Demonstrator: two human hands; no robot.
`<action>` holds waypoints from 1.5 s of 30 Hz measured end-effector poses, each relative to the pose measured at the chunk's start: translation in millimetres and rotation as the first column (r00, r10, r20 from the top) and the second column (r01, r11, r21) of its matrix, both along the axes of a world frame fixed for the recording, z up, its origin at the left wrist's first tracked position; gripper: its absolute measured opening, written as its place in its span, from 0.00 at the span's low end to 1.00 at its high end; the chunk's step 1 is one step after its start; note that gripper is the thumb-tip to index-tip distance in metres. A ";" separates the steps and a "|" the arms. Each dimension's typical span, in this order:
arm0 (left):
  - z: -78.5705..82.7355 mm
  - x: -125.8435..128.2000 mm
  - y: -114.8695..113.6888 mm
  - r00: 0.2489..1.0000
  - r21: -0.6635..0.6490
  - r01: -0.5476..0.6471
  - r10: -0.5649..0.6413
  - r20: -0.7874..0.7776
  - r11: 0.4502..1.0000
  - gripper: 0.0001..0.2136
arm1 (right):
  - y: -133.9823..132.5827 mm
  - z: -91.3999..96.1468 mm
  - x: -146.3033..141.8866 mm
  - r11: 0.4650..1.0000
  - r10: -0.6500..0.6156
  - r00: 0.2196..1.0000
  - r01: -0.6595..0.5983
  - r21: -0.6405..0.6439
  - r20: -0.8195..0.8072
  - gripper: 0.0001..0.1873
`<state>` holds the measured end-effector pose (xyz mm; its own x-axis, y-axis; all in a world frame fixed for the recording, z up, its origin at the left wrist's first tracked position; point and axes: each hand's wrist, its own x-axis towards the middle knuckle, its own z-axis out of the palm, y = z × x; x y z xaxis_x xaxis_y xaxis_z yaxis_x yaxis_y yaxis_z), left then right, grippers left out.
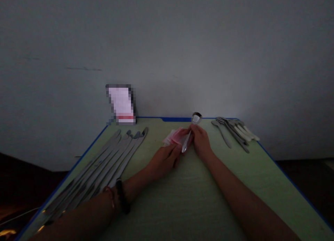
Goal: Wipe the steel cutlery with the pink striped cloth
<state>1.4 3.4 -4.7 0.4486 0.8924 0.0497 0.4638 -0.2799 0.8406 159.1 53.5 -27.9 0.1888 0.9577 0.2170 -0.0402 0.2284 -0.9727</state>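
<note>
A shiny metal spoon (187, 140) is held at a slant near the middle of the table, its bowl pointing away from me. My right hand (200, 140) grips it close to the neck, fingers closed. Under and beside the spoon is a crumpled pink and white cloth or tissue (174, 135). My left hand (165, 159) pinches this cloth near the lower end of the spoon's handle. The left fingertips are partly hidden, so I cannot tell whether they also touch the handle.
Long metal cutlery pieces, apparently table knives (112, 161), lie in a slanted row at left, partly under my left forearm. Several spoons (229, 129), some white-handled (242, 133), are grouped at right. A pixelated upright screen (121, 103) leans by the wall. Blue edging rims the table (198, 199).
</note>
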 end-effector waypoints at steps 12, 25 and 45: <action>0.2 -0.7 2.0 0.998 0.060 0.041 -0.038 -0.057 0.997 0.15 | 16.0 48.7 116.8 0.946 0.013 0.042 0.322 -0.026 0.999 0.17; -0.7 -2.3 1.8 0.995 0.110 0.072 -0.064 -0.082 0.991 0.15 | 19.4 24.2 131.9 0.871 -0.006 0.041 0.491 -0.015 0.999 0.17; 0.4 -1.4 1.0 0.980 0.094 0.121 -0.103 -0.173 0.988 0.13 | 14.2 19.3 122.2 0.858 -0.047 0.059 0.513 0.010 0.997 0.19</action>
